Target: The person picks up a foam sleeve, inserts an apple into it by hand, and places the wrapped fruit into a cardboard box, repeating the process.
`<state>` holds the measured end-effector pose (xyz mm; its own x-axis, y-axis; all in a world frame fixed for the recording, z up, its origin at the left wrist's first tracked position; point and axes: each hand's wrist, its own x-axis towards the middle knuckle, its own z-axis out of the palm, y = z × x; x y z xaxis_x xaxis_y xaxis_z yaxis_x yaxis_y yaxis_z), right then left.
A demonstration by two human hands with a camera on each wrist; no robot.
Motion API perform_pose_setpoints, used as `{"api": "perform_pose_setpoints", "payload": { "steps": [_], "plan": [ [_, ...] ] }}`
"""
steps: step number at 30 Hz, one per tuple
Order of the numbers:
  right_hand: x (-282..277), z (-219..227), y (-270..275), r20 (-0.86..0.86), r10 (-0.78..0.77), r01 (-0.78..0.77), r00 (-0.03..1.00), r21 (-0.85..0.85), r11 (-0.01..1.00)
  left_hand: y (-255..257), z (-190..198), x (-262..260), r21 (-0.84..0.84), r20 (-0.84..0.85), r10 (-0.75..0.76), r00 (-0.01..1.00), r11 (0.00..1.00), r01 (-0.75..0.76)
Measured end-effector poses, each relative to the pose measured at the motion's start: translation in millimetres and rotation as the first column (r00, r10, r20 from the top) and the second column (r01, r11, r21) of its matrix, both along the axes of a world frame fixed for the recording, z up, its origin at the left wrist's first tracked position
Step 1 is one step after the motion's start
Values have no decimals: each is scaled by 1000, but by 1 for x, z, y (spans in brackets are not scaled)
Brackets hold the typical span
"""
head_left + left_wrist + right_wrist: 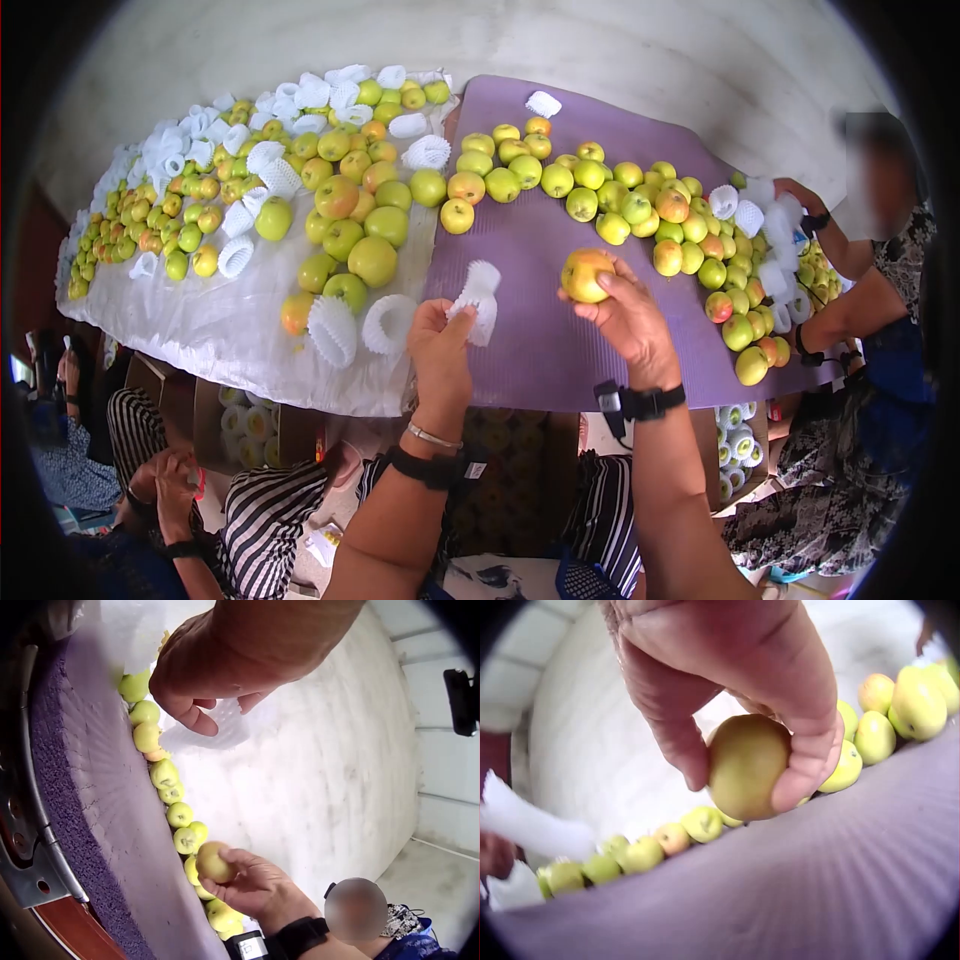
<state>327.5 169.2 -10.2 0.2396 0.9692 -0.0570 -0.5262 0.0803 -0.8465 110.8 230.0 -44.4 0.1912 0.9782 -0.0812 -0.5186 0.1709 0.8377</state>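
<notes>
In the head view, my right hand (632, 318) holds a yellow-red apple (587, 275) between thumb and fingers, above the purple mat (520, 370). The right wrist view shows this apple (748, 766) gripped from both sides, raised over the mat. To its left, my left hand (440, 350) pinches a white foam net sleeve (482, 290). That foam net (217, 727) hangs from the fingertips in the left wrist view, with no fruit visible in it. Loose green and yellow apples (610, 195) lie in a band on the mat beyond both hands.
Left of the mat, a plastic-covered surface (250, 340) bears many apples and foam nets (333, 330). Another person (870, 290) reaches in from the right; a person in striped clothes (270, 515) sits at lower left. Boxes of netted apples (240, 425) stand below the table edge.
</notes>
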Motion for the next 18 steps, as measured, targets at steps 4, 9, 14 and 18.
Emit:
{"api": "perform_pose_setpoints", "payload": {
  "steps": [4, 9, 14, 18],
  "plan": [
    [-37, 16, -22, -159, 141, -120, 977, 135, 984, -1, 1, 2, -29, -145, -14, 989, 1000, 10],
    [-57, 20, -32, 14, 150, -151, 989, 78, 985, -4, 3, 13, -67, -50, 43, 998, 997, -47],
    [-70, 28, -36, 161, 291, -313, 943, 134, 940, -2, -3, 13, 20, -63, 7, 998, 1000, -6],
    [-69, 19, -33, 215, 365, -394, 906, 113, 912, -12, 9, 20, 74, -77, -58, 995, 995, 64]
  ]
}}
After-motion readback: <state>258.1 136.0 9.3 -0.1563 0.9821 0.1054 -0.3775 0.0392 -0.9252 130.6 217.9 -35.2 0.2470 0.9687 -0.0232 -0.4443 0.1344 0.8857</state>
